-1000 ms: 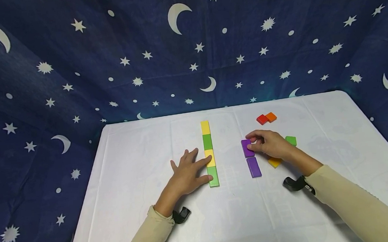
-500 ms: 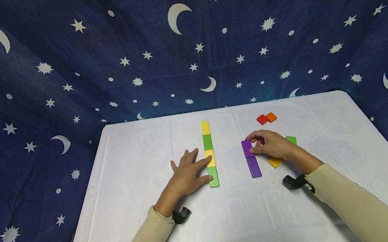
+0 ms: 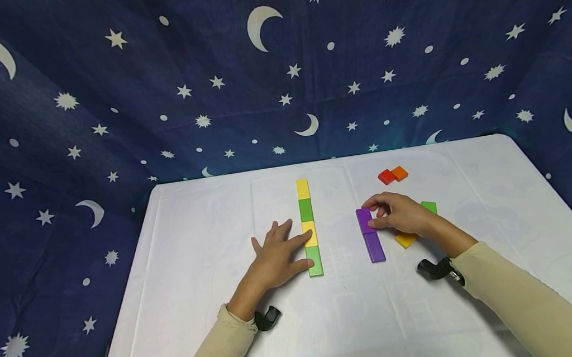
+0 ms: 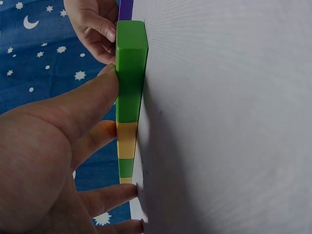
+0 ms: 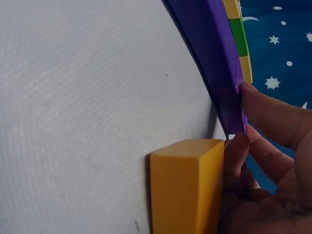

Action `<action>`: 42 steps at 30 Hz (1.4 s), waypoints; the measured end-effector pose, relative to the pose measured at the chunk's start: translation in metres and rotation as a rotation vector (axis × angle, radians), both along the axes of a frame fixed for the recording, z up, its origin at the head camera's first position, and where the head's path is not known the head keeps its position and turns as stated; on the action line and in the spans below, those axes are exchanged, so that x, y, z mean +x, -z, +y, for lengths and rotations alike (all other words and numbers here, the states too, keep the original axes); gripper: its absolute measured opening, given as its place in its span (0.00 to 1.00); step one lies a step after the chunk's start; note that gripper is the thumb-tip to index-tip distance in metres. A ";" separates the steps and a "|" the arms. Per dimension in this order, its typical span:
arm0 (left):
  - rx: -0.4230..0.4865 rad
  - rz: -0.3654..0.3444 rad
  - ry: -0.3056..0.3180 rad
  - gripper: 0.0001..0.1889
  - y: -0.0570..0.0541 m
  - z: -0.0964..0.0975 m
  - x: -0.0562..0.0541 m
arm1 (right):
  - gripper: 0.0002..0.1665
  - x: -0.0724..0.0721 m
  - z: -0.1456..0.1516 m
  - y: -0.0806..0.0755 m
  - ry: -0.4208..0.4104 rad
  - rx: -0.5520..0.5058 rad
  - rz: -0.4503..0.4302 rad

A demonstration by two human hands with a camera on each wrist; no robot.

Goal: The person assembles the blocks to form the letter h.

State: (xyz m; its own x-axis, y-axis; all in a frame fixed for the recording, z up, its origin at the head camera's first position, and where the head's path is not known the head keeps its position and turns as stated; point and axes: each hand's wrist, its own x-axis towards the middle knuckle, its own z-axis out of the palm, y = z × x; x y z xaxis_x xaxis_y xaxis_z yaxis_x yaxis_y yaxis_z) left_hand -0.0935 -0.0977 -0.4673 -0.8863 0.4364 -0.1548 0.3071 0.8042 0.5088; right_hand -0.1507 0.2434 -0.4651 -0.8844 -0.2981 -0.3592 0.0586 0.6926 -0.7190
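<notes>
A straight row of blocks lies on the table, alternating yellow and green, with a light green block (image 3: 315,261) nearest me. My left hand (image 3: 269,261) spreads its fingers over the row; its thumb touches the near green block and its index finger the yellow block (image 3: 310,234) beyond. To the right, two purple blocks lie end to end, touching: a far purple block (image 3: 364,221) and a near purple block (image 3: 374,248). My right hand (image 3: 403,214) holds the far one, thumb (image 5: 265,109) at its side and index finger at its far end.
A red block (image 3: 386,177) and an orange block (image 3: 399,173) touch at the back right. A yellow-orange block (image 5: 183,190) and another green block (image 3: 429,206) lie partly hidden by the right hand. A starry blue cloth (image 3: 241,120) hangs behind the white table (image 3: 192,208).
The far purple block has slid slightly toward me, closing the thin gap to the near purple block. My right thumb has shifted slightly along it. The left hand has stayed still.
</notes>
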 end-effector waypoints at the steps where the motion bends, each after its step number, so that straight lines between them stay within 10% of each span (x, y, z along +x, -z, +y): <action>1: 0.000 0.002 0.000 0.33 0.000 0.000 0.000 | 0.29 0.000 0.000 0.000 -0.001 0.001 0.001; 42: -0.015 -0.019 -0.014 0.34 0.000 0.001 -0.001 | 0.38 0.005 0.000 -0.003 -0.093 0.025 0.085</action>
State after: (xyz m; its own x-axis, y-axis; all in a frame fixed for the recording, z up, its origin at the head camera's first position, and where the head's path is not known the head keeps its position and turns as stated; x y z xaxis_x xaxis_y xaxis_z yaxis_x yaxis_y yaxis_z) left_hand -0.0941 -0.0963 -0.4677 -0.8893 0.4214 -0.1778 0.2863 0.8161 0.5020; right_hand -0.1462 0.2433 -0.4621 -0.8808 -0.3724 -0.2925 -0.0675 0.7101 -0.7009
